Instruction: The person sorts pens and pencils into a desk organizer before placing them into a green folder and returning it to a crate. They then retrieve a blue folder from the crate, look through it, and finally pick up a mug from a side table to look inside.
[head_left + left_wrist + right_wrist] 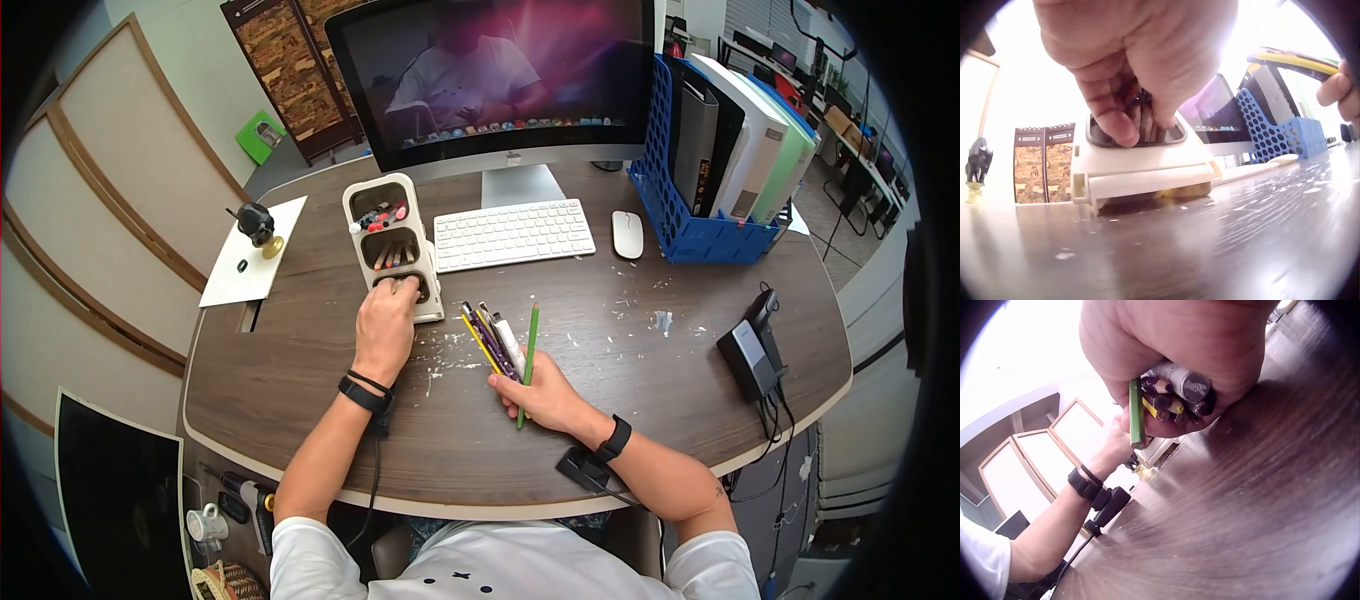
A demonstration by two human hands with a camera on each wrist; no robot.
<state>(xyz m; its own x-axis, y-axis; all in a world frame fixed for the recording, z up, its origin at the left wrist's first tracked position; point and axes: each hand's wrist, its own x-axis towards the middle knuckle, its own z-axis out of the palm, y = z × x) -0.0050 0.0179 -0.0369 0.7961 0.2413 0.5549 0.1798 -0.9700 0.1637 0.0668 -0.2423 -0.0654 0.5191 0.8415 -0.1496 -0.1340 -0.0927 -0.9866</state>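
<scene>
The left hand (385,328) reaches into the front compartment of a white desk organizer (378,183). In the left wrist view, its thumb and fingers pinch brownish pencils (1145,127) standing inside; their lower ends are hidden. The right hand (548,396) grips a bundle above the desk, right of the organizer. A green pencil (531,335), a white pen (508,340), a yellow pencil (478,338) and several dark pencils show in it, their ends facing the camera in the right wrist view. Pencils (394,256) fill the middle compartment, red and dark pens (382,216) the rear one.
Behind the organizer stands a monitor (500,90), with a white keyboard (515,235) and mouse (627,235) in front. A blue file holder (700,235) is at the back right, a black charger (748,355) at the right. White scraps (663,321) litter the desk (640,380).
</scene>
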